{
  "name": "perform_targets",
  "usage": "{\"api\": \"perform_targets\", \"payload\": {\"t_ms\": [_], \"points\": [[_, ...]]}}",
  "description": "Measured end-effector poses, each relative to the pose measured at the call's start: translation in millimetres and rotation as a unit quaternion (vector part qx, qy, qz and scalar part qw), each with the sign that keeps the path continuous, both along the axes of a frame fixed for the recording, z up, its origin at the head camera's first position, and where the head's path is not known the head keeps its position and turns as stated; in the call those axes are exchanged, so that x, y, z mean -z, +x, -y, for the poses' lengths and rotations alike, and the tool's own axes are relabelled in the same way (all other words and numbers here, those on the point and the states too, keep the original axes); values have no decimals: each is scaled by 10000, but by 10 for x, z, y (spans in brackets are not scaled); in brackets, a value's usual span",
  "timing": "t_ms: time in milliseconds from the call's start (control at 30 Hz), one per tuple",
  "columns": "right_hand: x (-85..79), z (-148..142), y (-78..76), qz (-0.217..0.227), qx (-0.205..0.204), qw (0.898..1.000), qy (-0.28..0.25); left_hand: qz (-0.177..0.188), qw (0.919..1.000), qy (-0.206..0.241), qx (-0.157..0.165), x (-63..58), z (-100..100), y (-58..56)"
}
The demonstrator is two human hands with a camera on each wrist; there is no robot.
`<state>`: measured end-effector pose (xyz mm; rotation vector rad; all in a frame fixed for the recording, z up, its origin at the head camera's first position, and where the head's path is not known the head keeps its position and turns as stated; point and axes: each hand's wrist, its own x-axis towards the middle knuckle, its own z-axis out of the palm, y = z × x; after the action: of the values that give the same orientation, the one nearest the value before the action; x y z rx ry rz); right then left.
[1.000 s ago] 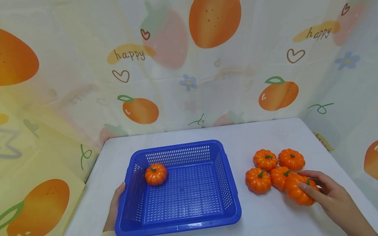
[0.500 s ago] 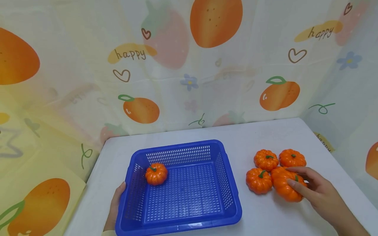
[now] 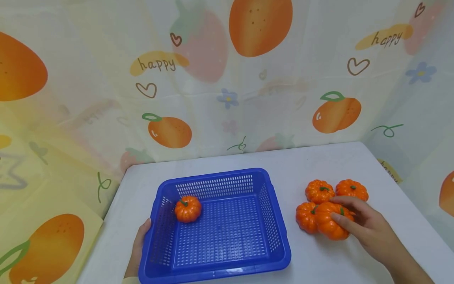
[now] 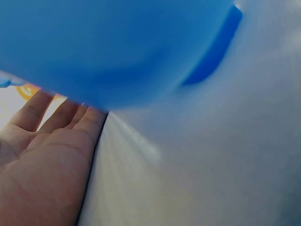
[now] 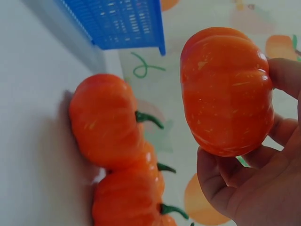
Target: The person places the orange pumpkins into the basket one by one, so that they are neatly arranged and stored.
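A small orange pumpkin (image 3: pixel 332 221) with a green stem is in my right hand (image 3: pixel 367 225), gripped between thumb and fingers. In the right wrist view, the held pumpkin (image 5: pixel 226 92) is raised off the table. Beside it on the table stand several similar pumpkins (image 3: pixel 319 191), partly covered by the held one and my hand. To the left is a blue plastic basket (image 3: pixel 220 271) with one pumpkin (image 3: pixel 188 209) inside, near its left wall. My left hand (image 3: pixel 138 246) rests on the basket's left outer side; in the left wrist view its fingers (image 4: pixel 63 115) look extended against the basket.
The table (image 3: pixel 283 161) has a white cover. Behind it hangs a printed curtain (image 3: pixel 227 118) with fruit and hearts, and more of this cloth runs along both sides. A strip of table separates the basket from the pumpkin group.
My right hand has carried the held pumpkin leftward, from the right of the group to in front of the left pumpkins. The left hand and basket have stayed put.
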<state>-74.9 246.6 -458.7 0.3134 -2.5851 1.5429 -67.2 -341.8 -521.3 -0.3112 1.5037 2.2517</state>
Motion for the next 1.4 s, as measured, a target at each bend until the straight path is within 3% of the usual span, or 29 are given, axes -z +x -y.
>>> {"api": "perform_targets", "payload": {"t_ms": [300,533,867,1167,1400], "points": [[-131,166,-27,-246,-289,9992,-156,164,9992,-192,-312,-13,-36,1],[-214,298,-95,-616,-613,9957,-314,173,9997,21,-165,-19,-17,3],[-334,472,-107,-820,-860,9923,-345,193,9997,62,-106,-19,-13,5],[-376,575,-109,-717,-905,9930,-226,32,9999,101,49,-19,-4,7],[-410,648,-101,-672,-956,9930,-170,7,9999,-71,-129,-10,-18,2]]}}
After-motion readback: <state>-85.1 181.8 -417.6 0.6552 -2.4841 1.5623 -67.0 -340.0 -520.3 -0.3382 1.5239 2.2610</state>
